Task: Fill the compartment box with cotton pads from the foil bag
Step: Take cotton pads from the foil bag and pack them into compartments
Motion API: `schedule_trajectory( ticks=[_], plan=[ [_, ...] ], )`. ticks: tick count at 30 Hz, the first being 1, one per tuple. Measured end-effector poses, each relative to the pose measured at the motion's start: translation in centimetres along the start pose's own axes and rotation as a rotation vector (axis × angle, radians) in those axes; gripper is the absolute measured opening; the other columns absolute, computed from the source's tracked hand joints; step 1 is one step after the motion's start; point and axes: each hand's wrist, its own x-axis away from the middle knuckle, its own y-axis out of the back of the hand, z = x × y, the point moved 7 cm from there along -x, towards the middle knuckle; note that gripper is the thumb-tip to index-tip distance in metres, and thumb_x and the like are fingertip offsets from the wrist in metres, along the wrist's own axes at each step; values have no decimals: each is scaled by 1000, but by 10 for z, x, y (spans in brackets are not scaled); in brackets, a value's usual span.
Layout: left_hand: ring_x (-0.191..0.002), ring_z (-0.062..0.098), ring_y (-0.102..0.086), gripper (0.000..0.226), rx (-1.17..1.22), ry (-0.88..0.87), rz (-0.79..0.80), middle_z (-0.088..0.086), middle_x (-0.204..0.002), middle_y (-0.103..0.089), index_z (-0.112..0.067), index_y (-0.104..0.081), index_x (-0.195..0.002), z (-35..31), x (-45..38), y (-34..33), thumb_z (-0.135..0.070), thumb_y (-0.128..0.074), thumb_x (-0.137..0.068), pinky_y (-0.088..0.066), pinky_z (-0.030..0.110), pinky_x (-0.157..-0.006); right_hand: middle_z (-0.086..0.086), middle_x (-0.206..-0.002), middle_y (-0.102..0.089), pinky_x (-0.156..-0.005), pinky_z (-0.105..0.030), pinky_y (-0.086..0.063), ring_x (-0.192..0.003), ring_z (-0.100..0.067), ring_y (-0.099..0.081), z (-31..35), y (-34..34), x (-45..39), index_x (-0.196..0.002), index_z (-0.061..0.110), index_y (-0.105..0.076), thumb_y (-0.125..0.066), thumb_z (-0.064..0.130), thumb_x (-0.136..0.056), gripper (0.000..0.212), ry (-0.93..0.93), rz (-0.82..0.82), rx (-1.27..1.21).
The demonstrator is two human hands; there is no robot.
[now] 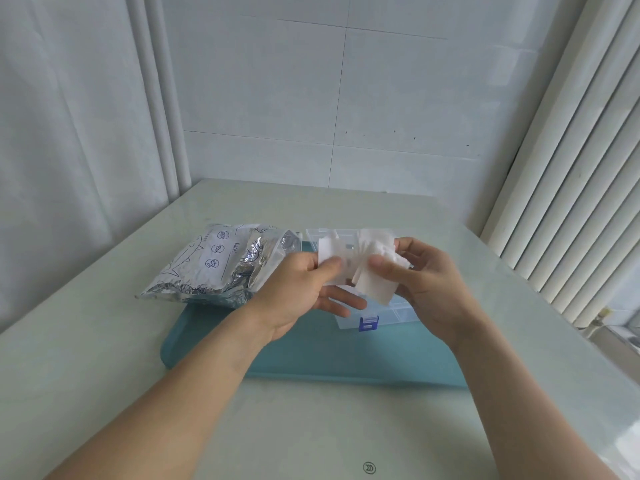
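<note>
Head view: cotton pads (375,275), a fanned stack, are pinched between left hand (304,289) and right hand (420,275) above the compartment box (388,315) on a tray (311,355); foil bag (221,265) beside. Judged light, soft, easily scattered; best gripped across the stack's edges.

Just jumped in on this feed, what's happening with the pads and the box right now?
A person holds a small bunch of white cotton pads in both hands, the left hand pinching one side and the right hand the other, above the clear compartment box. The box sits on a teal tray; the foil bag lies to its left, partly on the tray. Whether any compartments are filled is hidden behind the hands.
</note>
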Motion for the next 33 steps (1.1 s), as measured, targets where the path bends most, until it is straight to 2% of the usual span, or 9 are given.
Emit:
schedule_trajectory(
  ticks=[4, 8, 10, 12, 15, 22, 25, 28, 33],
  plan=[
    [-69, 28, -74, 18, -75, -49, -151, 10, -84, -77, -1, -69, -97, 2, -4, 15, -12, -56, -101, -57, 27, -55, -20, -107, -71, -77, -33, -56, -92, -30, -70, 6, -5, -1, -110, -2, -62, -80, 20, -68, 50, -12, 70, -147],
    [-59, 21, -72, 10, -63, -100, -226, 7, -75, -76, -4, -70, -94, 1, -5, 22, -13, -69, -92, -57, 26, -52, -12, -93, -73, -70, -29, -56, -80, -24, -70, 3, -13, 2, -90, 9, -68, -81, 16, -64, 30, -28, 158, -154],
    [-60, 17, -70, 4, -112, -123, -249, 5, -76, -76, -6, -72, -93, 1, -5, 21, -8, -70, -91, -57, 27, -52, -13, -93, -75, -72, -32, -57, -80, -26, -71, -2, -17, 3, -98, 6, -68, -86, 14, -64, 39, -31, 165, -71],
    [-66, 18, -70, 12, -158, -136, -240, 3, -81, -77, -11, -73, -92, 1, -6, 19, -1, -68, -90, -57, 28, -54, -17, -100, -76, -82, -43, -59, -89, -34, -72, -4, -18, 2, -112, 4, -69, -85, 16, -70, 47, -14, 112, 25],
    [-71, 23, -72, 17, -197, -152, -205, 10, -87, -77, -9, -72, -98, 0, -6, 17, 4, -67, -88, -59, 33, -60, -19, -107, -74, -89, -47, -56, -96, -34, -71, -9, -18, 2, -119, 2, -68, -77, 18, -79, 44, -12, 87, 58],
    [-63, 36, -71, 33, -128, -204, -85, 14, -83, -74, -21, -55, -132, -9, -3, 5, -6, -48, -104, -59, 38, -55, -21, -111, -72, -82, -41, -57, -93, -30, -70, -12, -12, 0, -116, 2, -69, -76, 22, -78, 43, -36, 59, 36],
    [-63, 38, -72, 26, -163, -233, -82, 12, -81, -74, -20, -60, -125, -11, -4, 5, -9, -47, -105, -58, 37, -53, -19, -109, -74, -85, -42, -57, -92, -30, -70, -11, -11, 0, -112, 1, -70, -73, 17, -82, 34, -33, 74, 35],
    [-58, 35, -71, 11, -173, -268, -193, 14, -74, -74, -12, -65, -106, -14, -3, 13, -9, -55, -101, -57, 33, -49, -16, -100, -74, -77, -33, -56, -88, -27, -69, -10, -11, -1, -102, 5, -71, -70, 15, -82, 22, -51, 100, -16],
    [-60, 31, -71, 15, -145, -238, -213, 12, -76, -72, -3, -68, -99, -11, -4, 19, -10, -55, -101, -61, 37, -56, -22, -112, -72, -84, -36, -55, -98, -30, -69, -10, -12, -2, -116, -6, -65, -71, 15, -80, 42, -50, 117, -37]
  ],
)
